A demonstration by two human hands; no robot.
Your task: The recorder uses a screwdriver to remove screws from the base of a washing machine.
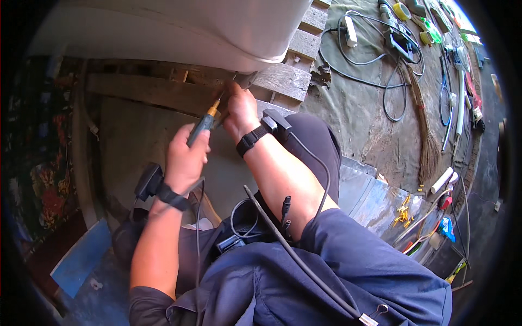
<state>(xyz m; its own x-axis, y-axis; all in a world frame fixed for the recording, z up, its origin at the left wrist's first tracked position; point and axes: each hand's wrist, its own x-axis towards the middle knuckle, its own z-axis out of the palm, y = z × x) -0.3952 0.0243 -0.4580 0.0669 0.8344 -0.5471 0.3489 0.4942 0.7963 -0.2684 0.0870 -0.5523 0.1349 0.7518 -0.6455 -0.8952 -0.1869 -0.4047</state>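
My left hand is wrapped round a screwdriver with a dark grip and a yellow collar. The screwdriver's thin shaft slants up to the lower edge of a big white casing. Close beside the shaft, the fingers of my right hand are curled in under that edge. A grey metal piece, perhaps a tool's jaws, shows just past these fingers; most of what they grip is hidden. The casing stands on a wooden pallet.
On the cloth-covered ground to the right lie a white power strip, looped black cable, a corded power tool and a straw broom. Yellow small parts lie lower right. Cables hang from my wrist straps across my lap.
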